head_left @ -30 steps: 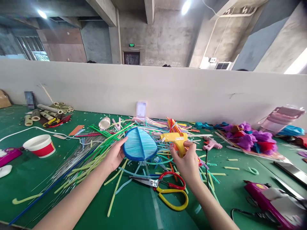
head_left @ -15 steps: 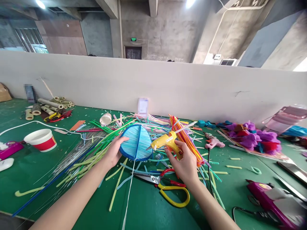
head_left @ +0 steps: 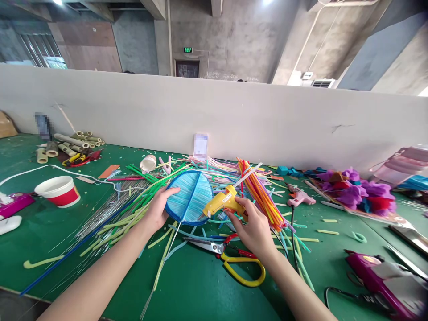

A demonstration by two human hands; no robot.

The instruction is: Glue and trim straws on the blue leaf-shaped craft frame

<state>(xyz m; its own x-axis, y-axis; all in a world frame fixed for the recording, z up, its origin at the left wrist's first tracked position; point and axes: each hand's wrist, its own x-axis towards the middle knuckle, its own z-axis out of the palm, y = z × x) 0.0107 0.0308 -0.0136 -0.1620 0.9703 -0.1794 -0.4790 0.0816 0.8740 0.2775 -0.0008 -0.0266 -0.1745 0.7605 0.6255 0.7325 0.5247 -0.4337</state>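
My left hand [head_left: 159, 208] grips the left edge of a blue leaf-shaped panel [head_left: 197, 189], made of light blue strands with a darker blue rim and midrib. Thin white wires [head_left: 167, 254] trail from its lower end toward me. In my right hand [head_left: 256, 225] is a yellow hot glue gun [head_left: 220, 200], with a clear glue stick [head_left: 247, 174] poking out of its back. The gun's nozzle meets the lower right rim of the panel; whether it touches I cannot tell. Below them, scissors [head_left: 242, 269] with yellow and red handles lie on the table.
Pipe cleaners [head_left: 262, 196] and wires [head_left: 100, 214] spread over the green table [head_left: 187, 294]. A paper cup [head_left: 58, 189] and bamboo pieces [head_left: 72, 145] are left. To the right are a pink glue gun [head_left: 301, 196], purple flowers [head_left: 351, 189] and a magenta power strip [head_left: 374, 276]. A white partition [head_left: 234, 116] stands behind.
The glue gun has moved slightly left and down, its nozzle now at the panel's lower right rim. The panel has tilted a little, and its trailing wires have swung left.
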